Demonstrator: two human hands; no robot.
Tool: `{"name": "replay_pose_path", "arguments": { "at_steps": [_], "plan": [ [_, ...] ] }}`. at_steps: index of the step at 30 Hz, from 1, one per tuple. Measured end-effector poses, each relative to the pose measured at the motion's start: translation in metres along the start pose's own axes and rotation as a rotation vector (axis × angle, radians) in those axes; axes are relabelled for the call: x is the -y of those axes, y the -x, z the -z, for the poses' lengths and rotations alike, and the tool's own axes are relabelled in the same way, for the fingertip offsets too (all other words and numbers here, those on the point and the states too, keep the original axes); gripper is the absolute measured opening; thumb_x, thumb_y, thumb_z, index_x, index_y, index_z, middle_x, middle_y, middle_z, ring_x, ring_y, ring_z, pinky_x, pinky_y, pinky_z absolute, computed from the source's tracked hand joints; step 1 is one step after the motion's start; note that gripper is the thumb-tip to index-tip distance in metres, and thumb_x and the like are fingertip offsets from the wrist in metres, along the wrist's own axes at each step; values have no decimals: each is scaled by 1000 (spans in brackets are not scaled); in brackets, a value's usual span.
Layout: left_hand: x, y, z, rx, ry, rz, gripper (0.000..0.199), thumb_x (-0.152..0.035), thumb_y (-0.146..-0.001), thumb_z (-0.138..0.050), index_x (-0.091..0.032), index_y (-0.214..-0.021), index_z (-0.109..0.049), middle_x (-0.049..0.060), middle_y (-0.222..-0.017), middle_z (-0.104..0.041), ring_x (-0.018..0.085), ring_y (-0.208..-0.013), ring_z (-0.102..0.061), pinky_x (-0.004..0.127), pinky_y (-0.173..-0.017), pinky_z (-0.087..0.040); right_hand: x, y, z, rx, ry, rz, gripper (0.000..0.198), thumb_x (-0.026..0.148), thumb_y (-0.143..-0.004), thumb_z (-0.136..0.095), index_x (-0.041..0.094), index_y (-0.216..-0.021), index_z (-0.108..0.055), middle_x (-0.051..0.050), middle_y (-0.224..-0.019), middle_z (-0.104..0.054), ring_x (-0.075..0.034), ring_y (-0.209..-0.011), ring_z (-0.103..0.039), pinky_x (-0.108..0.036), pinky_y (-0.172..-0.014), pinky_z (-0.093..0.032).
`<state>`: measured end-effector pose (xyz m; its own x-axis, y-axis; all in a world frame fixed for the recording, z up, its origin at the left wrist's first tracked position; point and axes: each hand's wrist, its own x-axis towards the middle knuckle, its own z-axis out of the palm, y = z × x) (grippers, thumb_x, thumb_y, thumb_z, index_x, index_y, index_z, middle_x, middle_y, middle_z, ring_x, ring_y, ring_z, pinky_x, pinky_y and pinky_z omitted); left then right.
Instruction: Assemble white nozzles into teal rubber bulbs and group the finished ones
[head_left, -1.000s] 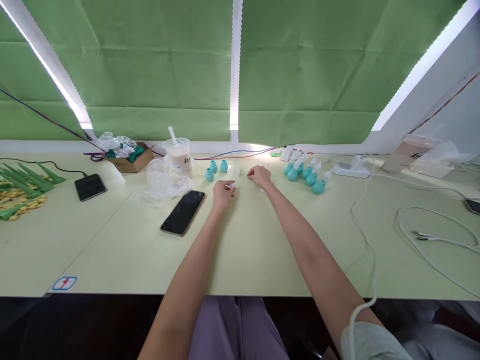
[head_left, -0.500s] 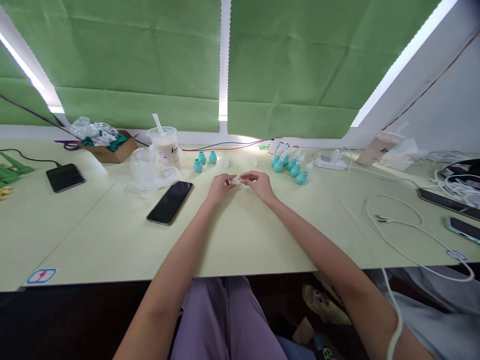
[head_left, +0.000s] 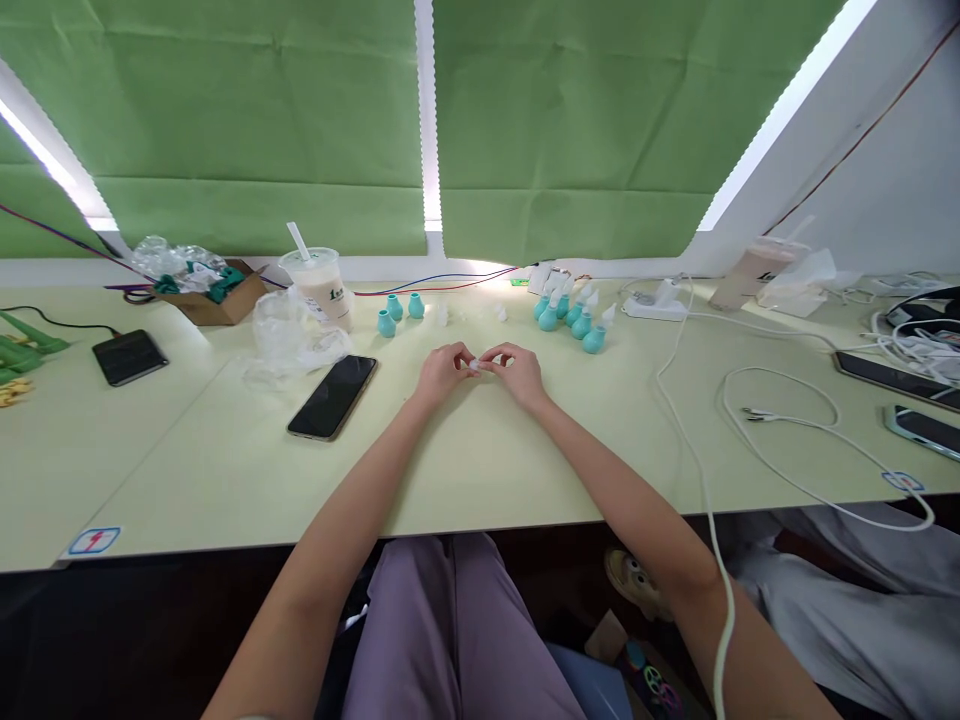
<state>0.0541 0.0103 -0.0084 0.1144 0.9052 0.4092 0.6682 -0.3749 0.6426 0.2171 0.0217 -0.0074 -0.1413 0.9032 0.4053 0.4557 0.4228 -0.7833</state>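
My left hand [head_left: 444, 372] and my right hand [head_left: 515, 373] meet over the middle of the table. Between their fingertips is a small white translucent piece [head_left: 475, 366], pinched from both sides; its exact shape is too small to tell. Behind my left hand stand three open-necked turquoise bulbs [head_left: 386, 323]. Two loose white nozzle-like pieces [head_left: 501, 313] lie on the table beyond my hands. To the right is a group of several turquoise bulbs with white pointed tips [head_left: 594, 339].
A black phone [head_left: 332, 398] lies left of my arm, near a crumpled plastic bag [head_left: 289, 335] and a drink cup [head_left: 321, 285] with straw. A cardboard box [head_left: 217, 300] is further left. At right are a white power strip [head_left: 657, 305] and a looped white cable [head_left: 799, 422].
My fingertips have come together on the small white piece, where a gap showed between the hands before. The camera view has shifted slightly.
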Motion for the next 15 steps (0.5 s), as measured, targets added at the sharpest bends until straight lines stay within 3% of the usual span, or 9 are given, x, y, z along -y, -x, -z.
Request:
{"name": "replay_pose_path", "arguments": {
  "at_steps": [8,15],
  "plan": [
    [-1,0,-4,-41,-84,-24,13,-31,-69,-69,-21,-72,-63,-3,-65,-51,11,-63,-48,24,-60,-34,-2,-1,5,70,-65,-56,19,44,-71,-64,27,-72,-72,1,-80,-69,-14,-67,-54,-29,-68,-41],
    [0,-1,-6,-64,-138,-25,13,-32,-70,-69,-22,-76,-65,-1,-68,-52,12,-63,-49,24,-58,-34,-11,-7,6,130,-241,-119,24,44,-63,-70,23,-74,-71,-2,-83,-70,-16,-77,-58,-29,-70,-43]
  ]
}}
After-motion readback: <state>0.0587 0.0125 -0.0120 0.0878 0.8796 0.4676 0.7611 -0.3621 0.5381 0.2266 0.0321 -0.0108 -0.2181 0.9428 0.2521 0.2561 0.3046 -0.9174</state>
